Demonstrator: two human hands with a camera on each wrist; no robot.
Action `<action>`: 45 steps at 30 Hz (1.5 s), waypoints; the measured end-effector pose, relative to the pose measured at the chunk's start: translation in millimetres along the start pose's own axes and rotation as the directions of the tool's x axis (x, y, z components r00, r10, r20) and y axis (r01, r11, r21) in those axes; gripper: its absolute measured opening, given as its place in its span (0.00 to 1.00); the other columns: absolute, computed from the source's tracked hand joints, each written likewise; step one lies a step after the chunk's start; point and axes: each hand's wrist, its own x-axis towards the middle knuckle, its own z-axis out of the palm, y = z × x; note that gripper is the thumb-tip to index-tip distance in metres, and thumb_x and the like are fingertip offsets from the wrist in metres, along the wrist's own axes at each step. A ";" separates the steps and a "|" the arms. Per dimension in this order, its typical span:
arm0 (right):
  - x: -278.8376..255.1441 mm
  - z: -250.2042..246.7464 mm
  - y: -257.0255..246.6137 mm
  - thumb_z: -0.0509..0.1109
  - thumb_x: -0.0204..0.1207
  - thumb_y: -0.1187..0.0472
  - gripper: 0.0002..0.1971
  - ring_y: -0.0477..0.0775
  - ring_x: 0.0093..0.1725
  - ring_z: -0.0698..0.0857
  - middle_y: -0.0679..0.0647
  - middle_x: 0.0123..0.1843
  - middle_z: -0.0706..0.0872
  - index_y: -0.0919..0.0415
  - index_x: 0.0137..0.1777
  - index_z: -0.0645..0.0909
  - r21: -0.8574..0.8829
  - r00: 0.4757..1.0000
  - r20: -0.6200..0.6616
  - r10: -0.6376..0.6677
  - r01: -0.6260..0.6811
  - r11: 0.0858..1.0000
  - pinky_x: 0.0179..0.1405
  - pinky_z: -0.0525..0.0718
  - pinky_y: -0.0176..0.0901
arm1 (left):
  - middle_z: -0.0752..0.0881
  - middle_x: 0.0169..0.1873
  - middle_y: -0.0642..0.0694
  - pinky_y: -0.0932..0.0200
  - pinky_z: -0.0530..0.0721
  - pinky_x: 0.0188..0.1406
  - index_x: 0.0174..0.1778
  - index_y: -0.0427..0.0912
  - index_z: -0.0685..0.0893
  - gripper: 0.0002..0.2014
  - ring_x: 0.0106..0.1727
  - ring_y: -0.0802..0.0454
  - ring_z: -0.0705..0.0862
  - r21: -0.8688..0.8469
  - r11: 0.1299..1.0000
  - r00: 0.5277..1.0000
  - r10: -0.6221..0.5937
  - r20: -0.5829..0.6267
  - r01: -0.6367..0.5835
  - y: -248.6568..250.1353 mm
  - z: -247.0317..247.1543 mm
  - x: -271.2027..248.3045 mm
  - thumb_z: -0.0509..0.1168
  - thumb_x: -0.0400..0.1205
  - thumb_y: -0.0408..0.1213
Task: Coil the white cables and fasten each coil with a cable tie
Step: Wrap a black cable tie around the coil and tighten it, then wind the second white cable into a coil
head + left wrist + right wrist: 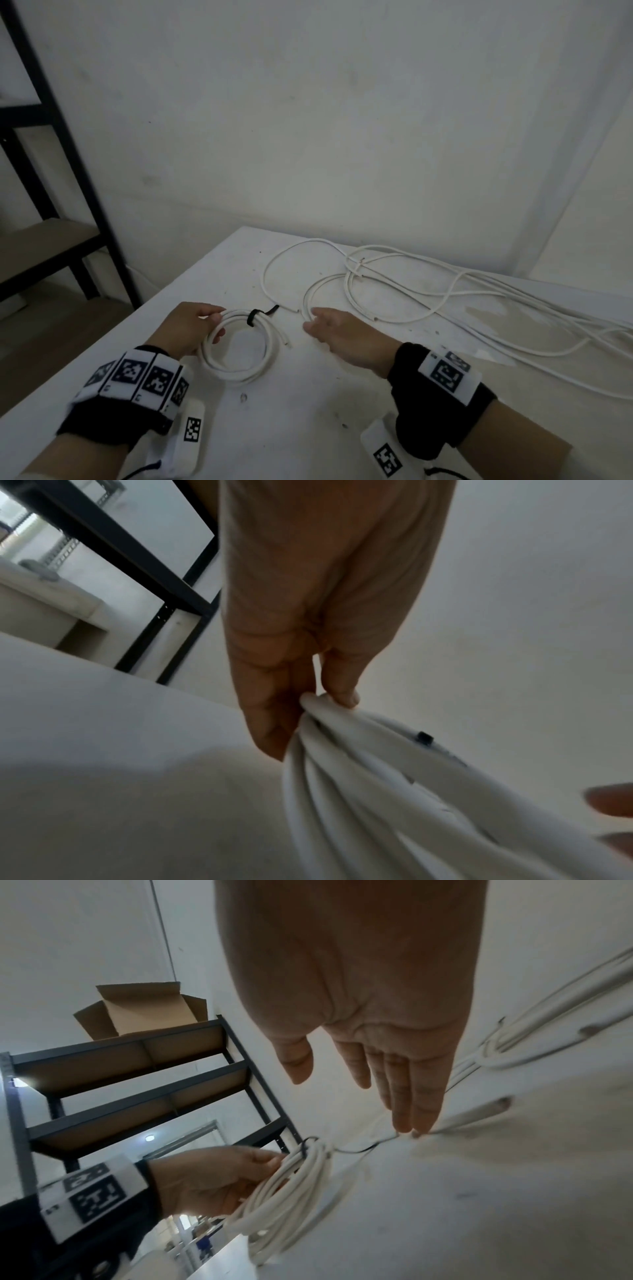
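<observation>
Head looks down; wrists close along hands (260, 329).

The near strip of the table (291, 428) lies bare between the two wrists, giving room to pass. At near left the coil (236, 346), gripped by the left hand (191, 329), blocks the way, its black tie (255, 317) trailing rightward. The right hand (339, 334) lies flat beside it. Loose cables (445, 301) crowd the far right. A wall (308, 120) closes the far side; a shelf (44, 240) stands off the left edge.
</observation>
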 end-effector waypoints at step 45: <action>10.3 -206.2 128.4 0.60 0.81 0.51 0.22 0.59 0.76 0.64 0.52 0.78 0.65 0.51 0.75 0.65 -0.454 0.906 -0.391 0.162 -0.343 0.822 0.76 0.62 0.47 | 0.76 0.70 0.39 0.58 0.72 0.63 0.69 0.37 0.73 0.20 0.69 0.42 0.75 0.599 0.762 0.968 0.171 0.181 -0.246 138.2 183.4 52.8 0.52 0.86 0.45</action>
